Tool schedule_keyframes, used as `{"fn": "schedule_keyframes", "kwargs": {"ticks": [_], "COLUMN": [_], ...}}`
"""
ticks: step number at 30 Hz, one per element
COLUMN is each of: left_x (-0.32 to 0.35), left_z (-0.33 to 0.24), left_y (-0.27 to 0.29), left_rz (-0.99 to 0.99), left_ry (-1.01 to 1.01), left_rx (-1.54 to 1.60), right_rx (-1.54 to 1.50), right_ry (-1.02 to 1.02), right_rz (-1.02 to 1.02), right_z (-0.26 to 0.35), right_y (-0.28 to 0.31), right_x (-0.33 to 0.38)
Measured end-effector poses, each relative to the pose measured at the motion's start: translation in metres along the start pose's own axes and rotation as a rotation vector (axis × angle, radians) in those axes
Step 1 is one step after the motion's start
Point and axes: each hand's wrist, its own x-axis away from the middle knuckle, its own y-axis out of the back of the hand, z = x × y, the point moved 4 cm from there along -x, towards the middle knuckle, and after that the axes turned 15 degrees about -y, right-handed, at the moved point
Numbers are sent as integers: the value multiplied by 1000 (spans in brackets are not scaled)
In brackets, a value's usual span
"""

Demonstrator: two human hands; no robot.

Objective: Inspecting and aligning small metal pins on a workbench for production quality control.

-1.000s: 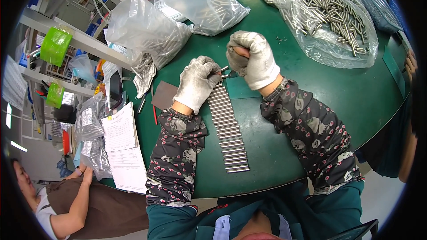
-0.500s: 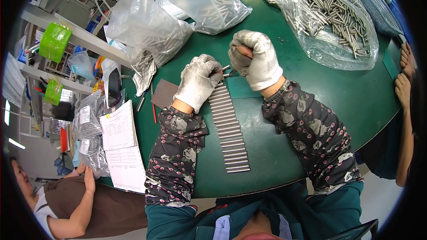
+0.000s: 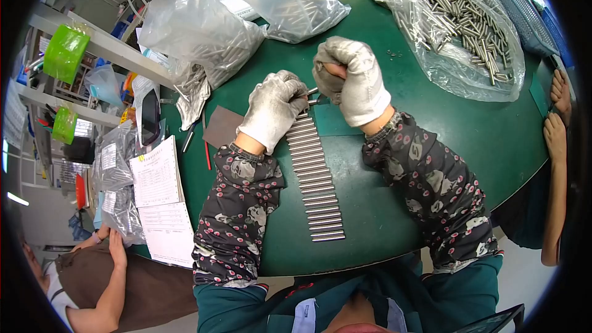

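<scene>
Green worktop (image 3: 382,216) with a curved near edge, seen from above in a workroom with pale shelving (image 3: 117,58) at the far left. Central column: metal pins (image 3: 317,176) lie crosswise side by side, forming a slightly slanting ladder that runs from the near part of the worktop up to the left hand (image 3: 274,110). Both hands wear whitish gloves, soiled grey in places, below dark patterned sleeves. Left hand: fingers bent down together at the far end of the column, with pin ends protruding just beside the fingertips; whether it grasps one cannot be told. Right hand (image 3: 351,80): clenched into a fist with bare skin showing at the fingers, held near the left; its contents, if any, are hidden. Between and below the hands lies a teal sheet (image 3: 338,122). Left of the column: a brown sheet (image 3: 222,126), a red stick (image 3: 207,153), a dark phone (image 3: 150,117) and printed papers (image 3: 161,203). Far side: two clear bags of pins (image 3: 302,9). Upper right: an opened plastic bag (image 3: 493,89) heaped with further pins, beside a blue-grey basket (image 3: 521,15)
</scene>
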Motion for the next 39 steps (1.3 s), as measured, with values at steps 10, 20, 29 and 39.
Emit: {"fn": "schedule_keyframes", "kwargs": {"ticks": [10,20,29,39], "left_x": [7,5,7,6], "left_z": [3,1,2,1], "left_y": [-1,-2,-1,-1], "left_rz": [-43,-55,-55,-51], "left_ry": [-3,-52,-39,-34], "left_rx": [-17,-9,-7,-1], "right_rx": [-7,-61,-55,-106], "right_ry": [63,84,77,-10], "right_rz": [45,25,15,-4], "right_z": [-2,-9,-8,-9], "right_y": [5,19,15,11], "right_x": [-1,0,1,4]}}
